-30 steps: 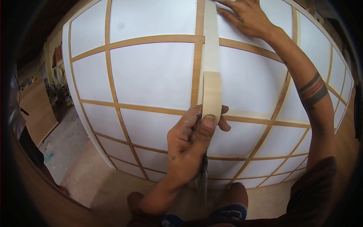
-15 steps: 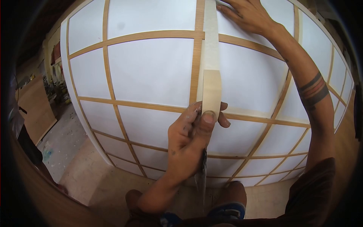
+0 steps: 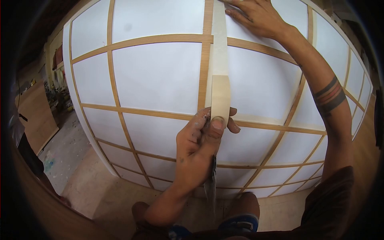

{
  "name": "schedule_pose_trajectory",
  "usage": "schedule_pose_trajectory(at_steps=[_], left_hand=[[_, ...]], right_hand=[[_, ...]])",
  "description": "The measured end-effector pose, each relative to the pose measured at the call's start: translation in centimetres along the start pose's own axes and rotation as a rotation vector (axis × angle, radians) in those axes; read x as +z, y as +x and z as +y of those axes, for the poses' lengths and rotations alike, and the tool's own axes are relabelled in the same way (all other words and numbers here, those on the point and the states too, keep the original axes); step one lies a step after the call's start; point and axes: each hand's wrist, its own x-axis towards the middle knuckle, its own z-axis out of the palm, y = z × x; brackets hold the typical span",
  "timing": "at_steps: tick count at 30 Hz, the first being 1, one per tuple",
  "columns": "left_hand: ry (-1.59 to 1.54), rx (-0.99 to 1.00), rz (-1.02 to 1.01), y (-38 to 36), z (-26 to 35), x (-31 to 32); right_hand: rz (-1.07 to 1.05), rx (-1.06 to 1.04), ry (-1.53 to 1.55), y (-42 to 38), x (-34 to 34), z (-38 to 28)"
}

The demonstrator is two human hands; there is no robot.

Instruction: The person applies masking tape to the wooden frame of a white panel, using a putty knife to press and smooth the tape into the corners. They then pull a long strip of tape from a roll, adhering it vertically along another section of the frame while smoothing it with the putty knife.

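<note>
"Where's the masking tape roll [image 3: 221, 96]?"

"Centre of the frame, pinched between the left hand [image 3: 196, 154]'s thumb and fingers, its strip [image 3: 219, 52] running up the wood-lattice panel [image 3: 156, 74]."

"And the right hand [image 3: 260, 18]?"

"Upper right of centre, beside the strip; the frame edge crops its fingers, so I can't tell whether they're pinching."

Past the panel [image 3: 156, 76]'s left edge we see grey floor [image 3: 71, 146] specked with paint; farther left stands a brown board [image 3: 37, 114], clutter [image 3: 68, 102] near it; beige floor [image 3: 86, 186] borders the lower-left corner; light is dim.
</note>
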Motion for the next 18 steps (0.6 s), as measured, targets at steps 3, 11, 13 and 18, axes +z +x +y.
schedule_pose_trajectory(at_steps=[3, 11, 13, 18], left_hand=[[0.001, 0.011, 0.006, 0.0, -0.2, 0.0], [0.006, 0.0, -0.005, 0.3, -0.7, 0.1], [0.042, 0.022, -0.005, 0.6, -1.3, 0.4], [0.086, 0.034, -0.025, 1.1, -2.1, 0.5]], right_hand=[[0.008, -0.03, -0.038, 0.1, 0.0, 0.2], [-0.094, -0.081, -0.111, 0.7, -2.5, 0.4], [-0.132, -0.117, -0.176, 1.6, -2.8, 1.7], [-0.238, -0.072, -0.166, 4.4, -4.1, 3.2]])
